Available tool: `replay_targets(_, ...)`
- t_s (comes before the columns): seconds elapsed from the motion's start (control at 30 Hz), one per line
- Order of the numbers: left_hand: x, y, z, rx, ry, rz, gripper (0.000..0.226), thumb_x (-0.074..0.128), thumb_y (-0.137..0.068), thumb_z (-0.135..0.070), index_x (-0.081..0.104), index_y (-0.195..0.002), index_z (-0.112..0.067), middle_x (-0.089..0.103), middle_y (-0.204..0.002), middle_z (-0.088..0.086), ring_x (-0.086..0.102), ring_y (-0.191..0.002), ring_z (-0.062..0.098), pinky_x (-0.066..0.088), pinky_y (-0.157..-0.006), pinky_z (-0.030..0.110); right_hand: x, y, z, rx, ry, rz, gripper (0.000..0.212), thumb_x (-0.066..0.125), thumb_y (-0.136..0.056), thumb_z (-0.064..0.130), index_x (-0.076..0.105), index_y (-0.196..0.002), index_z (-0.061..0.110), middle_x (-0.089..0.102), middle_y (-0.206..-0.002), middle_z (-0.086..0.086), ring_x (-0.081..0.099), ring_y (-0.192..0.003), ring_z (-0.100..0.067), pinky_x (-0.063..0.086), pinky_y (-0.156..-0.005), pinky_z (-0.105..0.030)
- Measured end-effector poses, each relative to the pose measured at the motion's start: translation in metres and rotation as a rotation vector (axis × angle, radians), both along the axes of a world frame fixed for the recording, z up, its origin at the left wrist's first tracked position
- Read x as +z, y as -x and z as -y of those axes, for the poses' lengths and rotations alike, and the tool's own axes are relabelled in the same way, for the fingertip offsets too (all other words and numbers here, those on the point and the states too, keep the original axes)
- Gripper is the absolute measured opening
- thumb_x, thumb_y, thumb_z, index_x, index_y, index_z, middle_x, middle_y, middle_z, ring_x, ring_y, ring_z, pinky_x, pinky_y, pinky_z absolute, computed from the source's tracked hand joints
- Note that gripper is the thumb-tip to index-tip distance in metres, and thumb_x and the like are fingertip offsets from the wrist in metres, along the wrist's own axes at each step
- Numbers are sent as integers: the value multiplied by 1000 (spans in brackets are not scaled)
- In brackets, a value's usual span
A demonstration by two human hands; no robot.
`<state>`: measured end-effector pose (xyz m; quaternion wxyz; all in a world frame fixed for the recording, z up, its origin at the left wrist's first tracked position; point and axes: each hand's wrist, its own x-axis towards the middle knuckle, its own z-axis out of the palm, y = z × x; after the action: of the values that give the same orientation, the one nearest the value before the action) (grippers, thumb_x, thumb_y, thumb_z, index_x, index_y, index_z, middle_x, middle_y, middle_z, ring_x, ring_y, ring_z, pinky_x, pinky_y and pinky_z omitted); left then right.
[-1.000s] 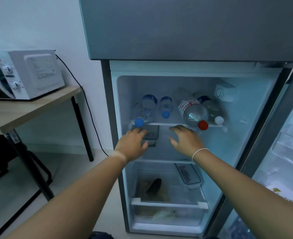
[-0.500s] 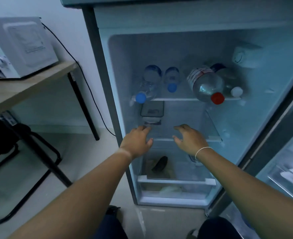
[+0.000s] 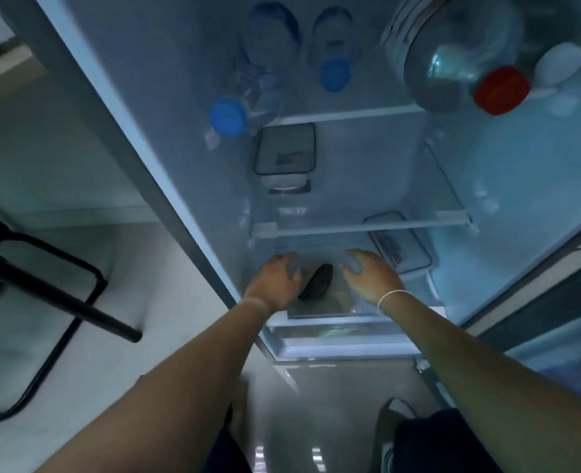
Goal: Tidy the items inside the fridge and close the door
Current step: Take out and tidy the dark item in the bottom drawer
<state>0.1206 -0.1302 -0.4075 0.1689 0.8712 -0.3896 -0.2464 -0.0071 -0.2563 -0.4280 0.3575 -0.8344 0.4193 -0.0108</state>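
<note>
The fridge stands open before me. My left hand (image 3: pixel 277 281) and my right hand (image 3: pixel 371 276) reach under the middle glass shelf (image 3: pixel 361 227), fingers spread and holding nothing. Between them a dark object (image 3: pixel 318 281) lies in the bottom crisper drawer (image 3: pixel 350 320). On the top shelf lie two blue-capped water bottles (image 3: pixel 229 116) (image 3: pixel 333 75), a large red-capped bottle (image 3: pixel 453 66) and a white-capped bottle (image 3: pixel 560 64). A lidded container (image 3: pixel 285 150) sits on the middle shelf at the back. Another lidded box (image 3: pixel 401 247) rests low on the right, beside my right hand.
The open fridge door (image 3: pixel 555 336) hangs at the right. A black metal chair frame (image 3: pixel 60 295) stands on the pale floor at the left. A wooden table edge (image 3: pixel 2 76) shows at the upper left. My legs and a shoe are below.
Both hands dropped from the top shelf's edge past the middle shelf into the bottom compartment. My head moved closer and tilted down, so the microwave left the view.
</note>
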Motion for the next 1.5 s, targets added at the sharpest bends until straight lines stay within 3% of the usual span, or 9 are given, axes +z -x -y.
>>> replay_targets(0.17, -40, 0, 21, 103, 5, -136, 43, 40, -95, -9, 44, -138, -11, 47, -144, 14, 45, -131, 29, 33, -107, 26, -40, -8, -2, -248, -284, 93, 42, 48, -91, 27, 54, -131, 15, 56, -137, -11, 51, -125, -29, 39, -104, -30)
replay_targets(0.57, -107, -15, 49, 295, -27, -376, 43, 39, -98, -21, 43, -140, -14, 45, -147, 10, 43, -133, 27, 36, -107, 29, -101, -32, 5, -370, -645, 160, 47, 45, -91, 18, 47, -138, 17, 51, -141, -9, 53, -114, -21, 38, -96, -26)
replay_targets(0.67, -119, -19, 56, 346, -3, -438, 43, 38, -97, -18, 42, -140, -14, 43, -147, 10, 43, -133, 30, 38, -108, 32, -110, -41, 6, -399, -726, 175, 48, 41, -93, 17, 43, -140, 16, 49, -141, -9, 52, -122, -25, 40, -108, -37)
replay_targets(0.83, -132, -22, 58, 424, 4, -575, 47, 36, -95, -3, 38, -142, -11, 46, -145, 12, 47, -128, 33, 35, -83, 22, -117, -49, 2, -433, -870, 181, 47, 35, -95, 7, 40, -141, 16, 52, -114, -7, 51, -120, -26, 36, -109, -39)
replay_targets(0.97, -138, -23, 59, 412, 2, -623, 47, 35, -95, -3, 38, -141, -10, 46, -144, 13, 47, -127, 31, 37, -91, 27, -121, -53, -2, -430, -895, 210, 50, 31, -95, 1, 42, -140, 18, 52, -138, -18, 43, -131, -38, 33, -109, -49)
replay_targets(1.27, -155, -20, 64, 425, -19, -597, 40, 36, -98, -13, 46, -135, -4, 54, -137, 18, 52, -123, 36, 43, -102, 38, -127, -54, -1, -526, -929, 225, 41, 32, -92, -3, 56, -125, -1, 56, -131, -27, 47, -128, -41, 41, -102, -48)
replay_targets(1.37, -157, -14, 61, 466, -59, -578, 39, 34, -99, -15, 50, -129, 3, 59, -126, 24, 62, -97, 38, 51, -84, 40, -122, -54, -4, -618, -1010, 263, 38, 35, -94, -2, 53, -127, -4, 52, -135, -28, 50, -126, -39, 51, -79, -37)
replay_targets(1.43, -155, -10, 58, 493, -88, -602, 38, 34, -100, -17, 53, -124, 5, 61, -111, 23, 57, -73, 30, 48, -60, 31, -117, -55, -5, -636, -1066, 320, 38, 36, -95, -2, 51, -130, -3, 50, -138, -26, 57, -114, -33, 46, -99, -43)
replay_targets(1.5, -153, -7, 55, 528, -88, -648, 36, 37, -100, -17, 54, -124, 4, 60, -117, 24, 52, -83, 27, 42, -53, 24, -109, -56, -8, -631, -1120, 373, 41, 34, -92, -11, 53, -128, -6, 49, -136, -30, 56, -90, -26, 37, -108, -47)
